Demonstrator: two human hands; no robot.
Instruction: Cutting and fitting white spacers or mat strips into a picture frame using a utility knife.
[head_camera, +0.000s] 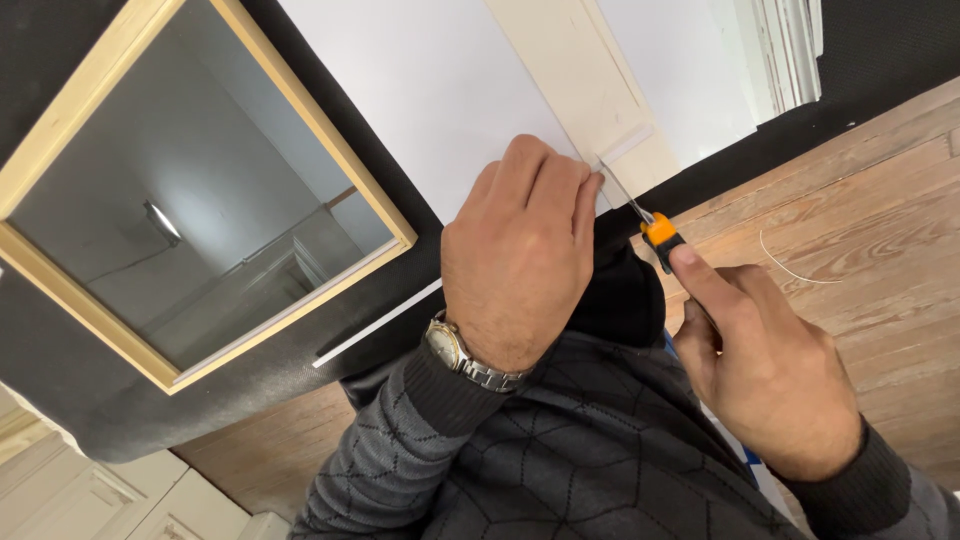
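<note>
We press our left hand (520, 255), fingers together, flat on the white rectangular card sheet (440, 90) over black matting, right hand (765, 370) clamped on the orange-handled utility knife (655, 232), drawing its blade steadily, away from fingertips.

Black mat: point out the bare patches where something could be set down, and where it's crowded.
The black mat shows a bare strip between the wood-framed mirror and the white board, plus a band below the mirror toward the wooden floor. It is crowded at the board's lower edge, where the left hand presses down and the right hand holds the orange utility knife.
</note>
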